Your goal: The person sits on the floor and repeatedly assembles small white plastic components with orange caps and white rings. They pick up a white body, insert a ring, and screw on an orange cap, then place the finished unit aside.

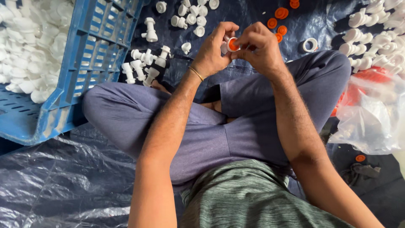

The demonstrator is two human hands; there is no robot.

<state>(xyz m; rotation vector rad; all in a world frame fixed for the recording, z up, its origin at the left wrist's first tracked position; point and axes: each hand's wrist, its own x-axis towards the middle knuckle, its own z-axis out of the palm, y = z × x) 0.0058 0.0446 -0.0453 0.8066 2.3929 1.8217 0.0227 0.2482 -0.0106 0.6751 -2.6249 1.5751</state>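
Hands meet right in front of the crossed legs, both pinching one small white plastic fitting (225,45) with an orange disc (232,44) seated at its end. Left hand (209,52) has fingers curled tight round the white body, right hand (260,47) presses thumb and fingertips on the orange bit. Looks like a light, stiff, smooth moulded part, probably a bit slippery, so gripping the white body near its rim seems the safest hold. More white fittings (145,67) lie loose on the dark plastic sheet (63,177), spare orange discs (281,13) further out, blue crate (90,50) to the left
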